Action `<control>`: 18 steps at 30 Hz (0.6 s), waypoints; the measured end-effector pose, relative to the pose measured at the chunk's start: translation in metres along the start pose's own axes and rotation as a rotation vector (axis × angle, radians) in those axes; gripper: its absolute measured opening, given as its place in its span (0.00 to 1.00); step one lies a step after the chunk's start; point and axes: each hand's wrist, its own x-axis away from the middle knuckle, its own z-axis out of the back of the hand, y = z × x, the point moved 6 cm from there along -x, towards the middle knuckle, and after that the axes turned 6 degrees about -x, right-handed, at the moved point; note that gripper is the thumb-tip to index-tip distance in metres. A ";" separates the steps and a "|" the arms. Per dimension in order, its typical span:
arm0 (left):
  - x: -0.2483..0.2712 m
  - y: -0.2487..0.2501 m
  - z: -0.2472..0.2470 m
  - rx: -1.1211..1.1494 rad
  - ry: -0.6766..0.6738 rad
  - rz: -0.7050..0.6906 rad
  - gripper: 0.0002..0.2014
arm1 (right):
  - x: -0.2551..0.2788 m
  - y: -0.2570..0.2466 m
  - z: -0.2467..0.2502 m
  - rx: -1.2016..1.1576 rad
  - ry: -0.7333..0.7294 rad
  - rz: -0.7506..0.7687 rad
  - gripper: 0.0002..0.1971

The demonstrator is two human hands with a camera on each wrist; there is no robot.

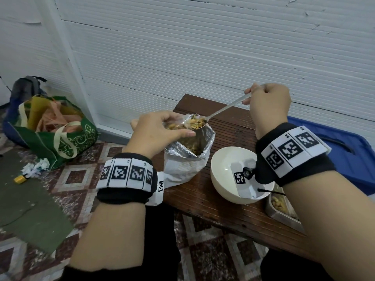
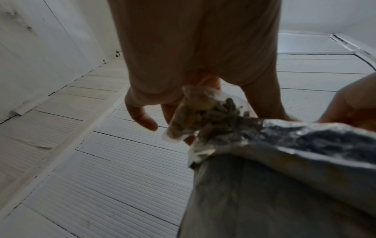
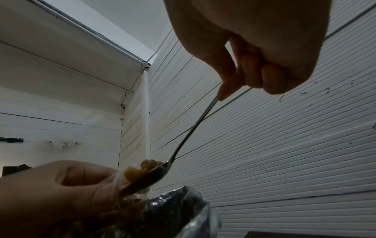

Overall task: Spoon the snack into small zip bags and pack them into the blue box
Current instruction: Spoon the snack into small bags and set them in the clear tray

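Note:
My left hand (image 1: pixel 176 126) pinches a small clear zip bag (image 2: pixel 195 112) partly filled with brown snack and holds it over the open silver foil snack bag (image 1: pixel 190 155). My right hand (image 1: pixel 248 96) grips the handle of a metal spoon (image 1: pixel 223 109). Its bowl, heaped with snack (image 1: pixel 196 123), is at the zip bag's mouth. In the right wrist view the spoon (image 3: pixel 193 130) slants down from the right hand (image 3: pixel 240 80) to the zip bag (image 3: pixel 122 177). The blue box (image 1: pixel 345 155) lies at the far right, partly behind my right wrist.
A white bowl (image 1: pixel 223 179) stands on the brown slatted table (image 1: pixel 203 199), with a metal tray of snack (image 1: pixel 282 209) at its right. A green shopping bag (image 1: pixel 60 142) and a backpack (image 1: pixel 26 88) sit on the tiled floor at left. A white wall runs close behind.

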 end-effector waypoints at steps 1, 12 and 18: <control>0.000 0.001 -0.001 -0.011 -0.010 -0.008 0.25 | 0.001 -0.001 -0.004 0.004 -0.014 0.003 0.16; 0.001 0.012 -0.004 0.025 0.041 -0.004 0.22 | 0.006 -0.018 -0.022 0.020 -0.092 0.065 0.15; 0.001 0.008 -0.007 0.115 0.055 0.037 0.22 | 0.016 -0.040 -0.024 0.007 -0.125 0.229 0.13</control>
